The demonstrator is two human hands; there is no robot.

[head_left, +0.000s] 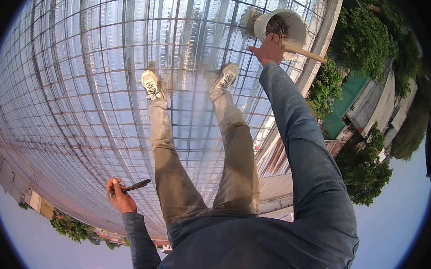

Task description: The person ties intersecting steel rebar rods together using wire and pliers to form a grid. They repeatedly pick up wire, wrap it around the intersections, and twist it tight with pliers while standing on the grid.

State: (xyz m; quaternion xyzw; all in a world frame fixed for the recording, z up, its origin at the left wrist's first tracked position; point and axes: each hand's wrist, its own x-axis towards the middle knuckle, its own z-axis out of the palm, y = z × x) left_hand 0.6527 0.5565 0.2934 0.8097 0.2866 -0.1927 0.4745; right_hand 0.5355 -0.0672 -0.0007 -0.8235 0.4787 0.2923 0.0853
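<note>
The person stands on a foil-faced roof (pixel 83 80) overlaid with steel mesh (trees and rooftops lie beyond its edge). The right hand (pixel 269 48), arm extended, grips the rim of a white bucket (pixel 297 28). The left hand (pixel 120 197), held low, clenches a dark tool (pixel 135 186).

The roof (pixel 83 80) is gleaming silver under a grey wire grid — squares all over. The bucket (pixel 297 27) near its far right edge is showing white, with a pale wooden handle (pixel 308 53). The sleeves (pixel 301 152) are showing dusty blue, the trousers (pixel 175 181) khaki, the shoes (pixel 152 84) off-white — the tool (pixel 134 186) black.
</note>
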